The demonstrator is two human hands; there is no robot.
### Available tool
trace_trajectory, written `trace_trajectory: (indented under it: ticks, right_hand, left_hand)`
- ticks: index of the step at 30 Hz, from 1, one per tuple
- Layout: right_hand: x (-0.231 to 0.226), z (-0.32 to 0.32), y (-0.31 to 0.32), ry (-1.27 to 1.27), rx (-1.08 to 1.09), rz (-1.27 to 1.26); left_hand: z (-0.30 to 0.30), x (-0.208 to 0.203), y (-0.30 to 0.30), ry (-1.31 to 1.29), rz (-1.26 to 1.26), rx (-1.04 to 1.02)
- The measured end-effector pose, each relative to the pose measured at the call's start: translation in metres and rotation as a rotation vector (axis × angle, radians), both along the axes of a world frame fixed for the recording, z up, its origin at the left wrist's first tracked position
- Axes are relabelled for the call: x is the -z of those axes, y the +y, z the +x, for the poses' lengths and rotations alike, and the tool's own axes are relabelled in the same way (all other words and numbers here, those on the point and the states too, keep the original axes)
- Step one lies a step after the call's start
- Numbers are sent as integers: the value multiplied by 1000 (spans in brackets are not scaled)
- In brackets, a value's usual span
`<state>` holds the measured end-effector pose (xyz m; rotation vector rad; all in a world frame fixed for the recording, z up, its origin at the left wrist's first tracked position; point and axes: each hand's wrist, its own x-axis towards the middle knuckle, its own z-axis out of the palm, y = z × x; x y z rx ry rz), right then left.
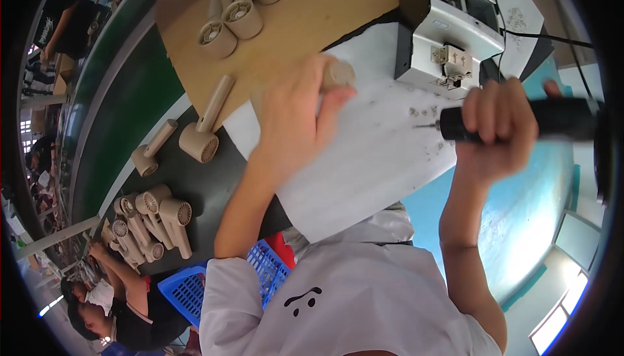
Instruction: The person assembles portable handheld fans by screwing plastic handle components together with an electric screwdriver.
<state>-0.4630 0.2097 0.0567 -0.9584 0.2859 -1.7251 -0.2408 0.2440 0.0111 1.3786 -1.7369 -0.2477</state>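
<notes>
My left hand [296, 112] is wrapped round a beige handheld fan [339, 75], slightly blurred, above a white sheet of paper [351, 167]. One round end of the fan shows beyond my fingers; most of the rest is hidden. In my right fist is a black electric screwdriver [559, 118], lying nearly level. Its thin bit points left, towards my left hand, and is apart from the fan. Small screws [422, 112] lie scattered on the paper near the bit.
A silver screw feeder [448, 37] stands at the far right, with cables beside it. Beige fans lie on the brown board [312, 5], and several are piled [149, 216] at left. A green conveyor [123, 89] runs behind them. A blue basket [185, 294] sits low left, near a co-worker [140, 310].
</notes>
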Motion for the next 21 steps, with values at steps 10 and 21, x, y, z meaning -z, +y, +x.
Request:
trace_trajectory:
  ticks: [10,21]
  right_hand:
    - [-20,40,16,-17,-184,-216]
    - [-3,57,19,57,-191,-213]
  left_hand:
    - [-11,6,36,50,10,194]
    - [-12,10,43,64,53,210]
